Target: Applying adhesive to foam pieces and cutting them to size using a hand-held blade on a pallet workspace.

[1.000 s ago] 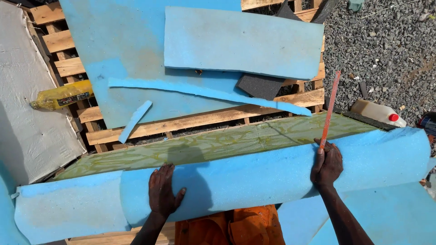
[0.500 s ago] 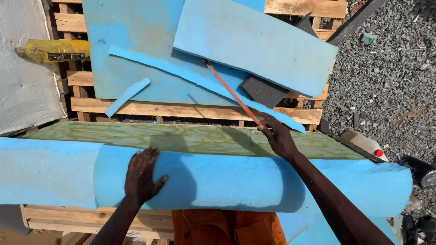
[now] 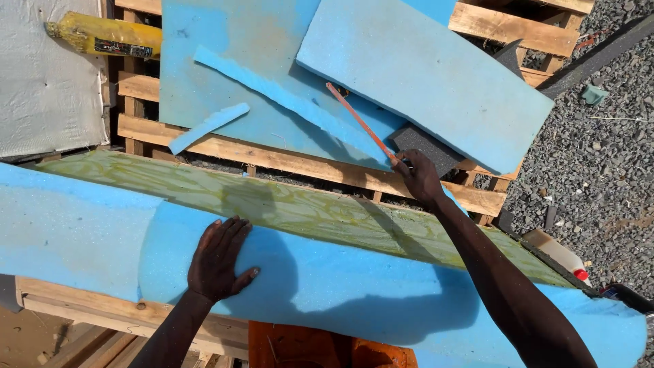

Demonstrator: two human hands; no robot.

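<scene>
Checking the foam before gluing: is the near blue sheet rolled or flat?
Rolled: the blue foam sheet curves over its green-stained edge, left hand pressing it.

Blue foam roll lying lengthwise; thin orange blade slanting over foam sheets.

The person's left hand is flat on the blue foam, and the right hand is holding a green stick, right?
Not quite. The head view shows the stick in the right hand is orange-red, not green. The left hand does lie flat on the blue foam.
</scene>
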